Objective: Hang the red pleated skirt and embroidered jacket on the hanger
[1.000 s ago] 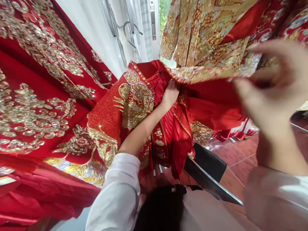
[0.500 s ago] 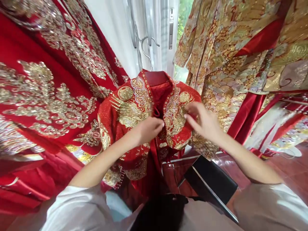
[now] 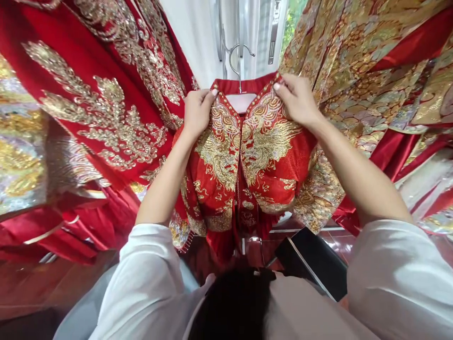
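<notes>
A red jacket with heavy gold embroidery hangs in front of me on a hanger whose metal hook shows above the collar. My left hand is closed on the left side of the collar, fingers pinching the beaded edge. My right hand pinches the right side of the collar the same way. The two front panels hang side by side, meeting down the middle. White sleeves cover both my upper arms.
A large red and gold embroidered garment hangs close on the left. A gold brocade garment hangs close on the right. A white window frame stands behind. A black box-like object sits low on the red tiled floor.
Both hands have risen from the jacket's chest opening to its collar. The front panels, apart before, now hang together. A second ago my right hand held up the gold garment.
</notes>
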Tool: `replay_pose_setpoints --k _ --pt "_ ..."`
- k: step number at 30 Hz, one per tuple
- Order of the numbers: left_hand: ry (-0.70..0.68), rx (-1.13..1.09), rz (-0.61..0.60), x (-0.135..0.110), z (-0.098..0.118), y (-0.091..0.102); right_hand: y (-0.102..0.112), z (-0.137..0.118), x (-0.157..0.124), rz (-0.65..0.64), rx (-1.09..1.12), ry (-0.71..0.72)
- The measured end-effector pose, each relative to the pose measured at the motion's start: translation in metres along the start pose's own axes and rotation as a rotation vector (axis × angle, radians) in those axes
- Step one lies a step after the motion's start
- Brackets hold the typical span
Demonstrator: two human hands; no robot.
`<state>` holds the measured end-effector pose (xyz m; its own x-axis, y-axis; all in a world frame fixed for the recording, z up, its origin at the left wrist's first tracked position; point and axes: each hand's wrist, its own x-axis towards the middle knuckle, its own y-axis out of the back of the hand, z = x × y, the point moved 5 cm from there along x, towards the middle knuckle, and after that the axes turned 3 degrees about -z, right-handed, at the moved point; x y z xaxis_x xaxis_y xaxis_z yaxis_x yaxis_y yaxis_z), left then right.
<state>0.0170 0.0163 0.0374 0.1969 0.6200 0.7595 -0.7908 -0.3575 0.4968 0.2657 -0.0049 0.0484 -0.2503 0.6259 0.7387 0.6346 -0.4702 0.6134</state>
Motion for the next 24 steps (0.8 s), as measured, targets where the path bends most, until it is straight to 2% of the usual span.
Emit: replay_pose_setpoints --k 2,5,8,11,14,18,22,24 --pt "0.017 -0.031 0.001 0.002 -0.001 0.006 0.005 -0.006 0.013 -0.080 0.129 -0.047" --pt "0.004 -0.081 -0.172 0.002 -0.004 0.008 0.003 -0.007 0.014 -0.241 0.221 -0.102" --pt "0.011 -0.071 -0.370 -0.003 -0.012 0.007 0.004 0.001 -0.008 -0.305 0.231 -0.114" --pt "0.054 -0.117 -0.508 -0.011 -0.019 0.004 0.006 0.007 -0.033 -0.416 0.320 -0.106" --pt "0.075 -0.144 -0.509 -0.014 -0.024 0.003 0.010 0.011 -0.044 -0.480 0.365 -0.122" --pt "0.089 -0.109 -0.420 -0.012 -0.028 0.004 0.013 0.023 -0.040 -0.428 0.434 -0.220" --pt "0.112 -0.117 -0.414 -0.013 -0.032 0.005 0.007 0.033 -0.033 -0.418 0.509 -0.258" --pt "0.141 -0.100 -0.401 -0.017 -0.038 0.009 0.003 0.037 -0.027 -0.372 0.515 -0.247"
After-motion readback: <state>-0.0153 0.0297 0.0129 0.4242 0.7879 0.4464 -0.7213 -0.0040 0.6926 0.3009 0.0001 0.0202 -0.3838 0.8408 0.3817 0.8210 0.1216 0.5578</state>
